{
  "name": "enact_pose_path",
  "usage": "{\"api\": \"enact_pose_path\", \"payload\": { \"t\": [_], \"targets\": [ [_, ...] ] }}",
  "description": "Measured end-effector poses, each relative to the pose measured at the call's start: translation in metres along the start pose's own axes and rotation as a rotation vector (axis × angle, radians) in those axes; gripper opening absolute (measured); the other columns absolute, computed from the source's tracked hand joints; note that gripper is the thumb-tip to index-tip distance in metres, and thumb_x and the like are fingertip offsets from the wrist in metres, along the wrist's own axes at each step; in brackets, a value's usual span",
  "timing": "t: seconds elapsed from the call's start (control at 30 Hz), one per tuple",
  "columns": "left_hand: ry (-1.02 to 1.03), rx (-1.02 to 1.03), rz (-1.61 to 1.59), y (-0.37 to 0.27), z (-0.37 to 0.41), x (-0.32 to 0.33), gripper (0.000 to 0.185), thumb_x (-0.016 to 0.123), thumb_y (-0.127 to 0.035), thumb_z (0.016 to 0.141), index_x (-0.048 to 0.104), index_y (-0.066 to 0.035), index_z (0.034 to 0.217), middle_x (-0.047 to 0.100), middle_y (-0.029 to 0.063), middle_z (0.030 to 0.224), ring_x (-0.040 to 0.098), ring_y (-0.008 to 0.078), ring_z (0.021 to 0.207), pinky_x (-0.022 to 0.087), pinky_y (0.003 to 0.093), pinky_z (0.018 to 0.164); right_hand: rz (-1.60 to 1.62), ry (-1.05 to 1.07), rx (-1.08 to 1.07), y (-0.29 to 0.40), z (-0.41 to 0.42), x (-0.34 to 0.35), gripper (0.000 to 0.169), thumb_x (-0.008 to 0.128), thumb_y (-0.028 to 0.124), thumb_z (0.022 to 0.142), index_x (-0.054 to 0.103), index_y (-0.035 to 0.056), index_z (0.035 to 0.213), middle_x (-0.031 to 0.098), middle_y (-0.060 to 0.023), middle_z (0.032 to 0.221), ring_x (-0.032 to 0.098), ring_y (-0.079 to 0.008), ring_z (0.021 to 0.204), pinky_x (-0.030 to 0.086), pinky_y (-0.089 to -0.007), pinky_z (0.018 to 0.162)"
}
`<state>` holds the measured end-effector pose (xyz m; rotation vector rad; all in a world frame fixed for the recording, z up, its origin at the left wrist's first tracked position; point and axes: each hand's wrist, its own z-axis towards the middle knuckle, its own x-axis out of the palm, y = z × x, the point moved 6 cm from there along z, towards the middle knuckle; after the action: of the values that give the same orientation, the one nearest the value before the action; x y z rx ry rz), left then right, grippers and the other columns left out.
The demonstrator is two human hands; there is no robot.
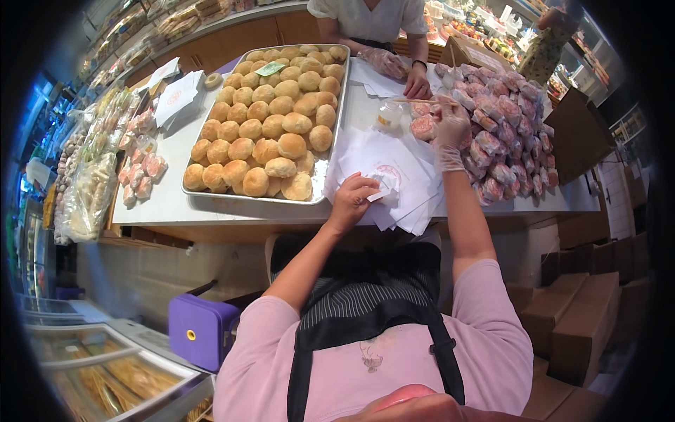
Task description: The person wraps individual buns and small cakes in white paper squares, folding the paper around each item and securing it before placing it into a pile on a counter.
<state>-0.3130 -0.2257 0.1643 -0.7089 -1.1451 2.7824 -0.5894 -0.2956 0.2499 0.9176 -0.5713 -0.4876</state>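
My bare left hand [354, 200] pinches a small folded piece of white paper [384, 192] over a fanned stack of printed white paper sheets [411, 169]. My right hand [451, 124], in a clear plastic glove, holds a thin wooden stick or brush [416, 101], its tip over a small clear jar [389, 116] with a yellowish label. To the left, a metal tray [253, 199] holds rows of golden round buns [279, 105], with a green paper slip [270, 68] on top. Right of my right hand lies a big heap of paper-wrapped buns [501, 121], red print on their wrappers.
Across the table [174, 203], a co-worker's gloved hand [385, 62] and bare hand [417, 82] are over more sheets. Bagged goods [92, 198] and a few wrapped pieces [140, 176] lie at the left. An open cardboard box [577, 137] stands at the right; a purple case [200, 332] is below.
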Motion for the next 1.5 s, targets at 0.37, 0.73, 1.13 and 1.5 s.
{"api": "enact_pose_path", "payload": {
  "t": [0.37,0.73,1.13,1.5],
  "targets": [
    [0.011,-0.024,0.039,-0.001,-0.002,-0.001,0.019,0.072,-0.002,0.072,0.074,-0.014,0.086,0.066,-0.0004,0.093,0.063,0.0216,0.093,0.039,0.045,0.105,0.551,-0.075,0.446,0.019,-0.107,-0.101,0.023,0.057,0.023,0.098,0.061,-0.0001,0.101,0.058,-0.0012,0.087,0.05,-0.0066,0.067,0.04,-0.0213,0.056],
    [0.014,-0.02,0.073,-0.002,-0.001,0.0,0.011,0.075,-0.012,0.075,0.074,-0.013,0.086,0.066,0.0003,0.091,0.063,0.0212,0.09,0.041,0.0437,0.103,0.222,-0.038,0.445,0.039,-0.137,-0.093,0.027,0.058,0.024,0.097,0.064,-0.0013,0.093,0.053,-0.0007,0.068,0.046,-0.0086,0.059,0.037,-0.0207,0.055],
    [0.001,-0.02,0.084,-0.002,0.0,-0.003,0.011,0.077,-0.016,0.076,0.071,-0.008,0.083,0.065,0.0018,0.09,0.062,0.0231,0.088,0.043,0.0428,0.101,-0.113,0.097,-0.059,0.065,-0.008,0.012,0.017,0.063,0.017,0.094,0.068,0.0007,0.095,0.058,-0.0003,0.067,0.049,-0.0056,0.053,0.038,-0.022,0.047],
    [-0.004,-0.103,-0.04,-0.003,0.002,-0.004,0.01,0.077,-0.014,0.078,0.071,-0.007,0.082,0.064,0.0026,0.089,0.062,0.0204,0.083,0.048,0.0342,0.083,-0.229,0.558,0.405,-0.012,-0.088,-0.011,0.057,0.065,0.025,0.091,0.045,0.002,0.139,0.063,-0.0093,0.107,0.06,-0.0129,0.09,0.049,-0.0247,0.067]
  ]
}}
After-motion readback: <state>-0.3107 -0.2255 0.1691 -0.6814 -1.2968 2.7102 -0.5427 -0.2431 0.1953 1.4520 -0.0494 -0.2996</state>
